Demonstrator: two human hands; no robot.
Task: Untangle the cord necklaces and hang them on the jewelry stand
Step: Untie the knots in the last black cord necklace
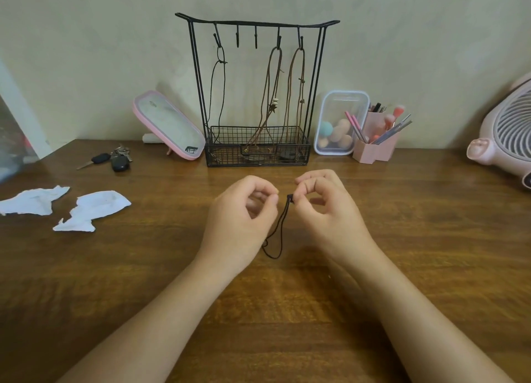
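Right hand [330, 210] pinches the top end of 1 black cord necklace [283, 224] btw thumb and fingertips, just above the wooden table [402, 239]. The cord hangs down in 2 strands and ends in a small loop low btw the wrists. Left hand [241, 219] is curled, thumb and forefinger tips close together right beside that pinch. Can't tell if it grips a strand or nothing. Jewelry stand [258, 23] sits at the back against the wall: black wire, basket base, 5 hooks on the top bar. 3 hooks carry cords: 1 black hung necklace [220, 62] on the far-left hook and 2 brown cord necklaces [264, 95] on the 2 right hooks, ends trailing into the basket. Left of the stand is 1 pink mirror [169, 124] w/ a small mark near its top and a dark logo low down, both too small to read. Near it is 1 key bunch [115, 158] w/ 2 black fobs. Also on the left are 2 torn white paper scraps [94, 210]. Right of the stand is 1 clear lidded box [340, 101] of makeup sponges, 1 teal and several peach. Touching it is 1 pink brush holder [373, 152] full of brushes. 1 pink fan [505, 129] sits at the far right edge. No readable writing anywhere.
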